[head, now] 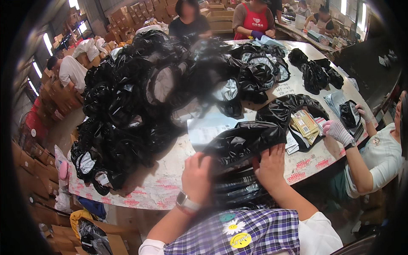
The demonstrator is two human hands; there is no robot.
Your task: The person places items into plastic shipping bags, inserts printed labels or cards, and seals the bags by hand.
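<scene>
Before me, at the near edge of the table, both my hands are on a black plastic item with a gathered rim (245,140). My left hand (197,177) is at its left end, the fingers bent against it. At its right end is my right hand (271,162), fingers stretched along the black plastic and thumb beneath. Below lie several flat, shiny black layers (237,188). A light-blue sheet with writing (207,127) lies just behind the item. Right of it, an open black bag (291,106) holds yellow and white printed papers (304,124).
A high heap of black plastic bundles (127,105) covers the table's (159,188) left and middle. At right, a co-worker's gloved hand (339,132) is beside the paper-filled bag. Two people stand across the table. Cardboard boxes (113,232) stand at lower left.
</scene>
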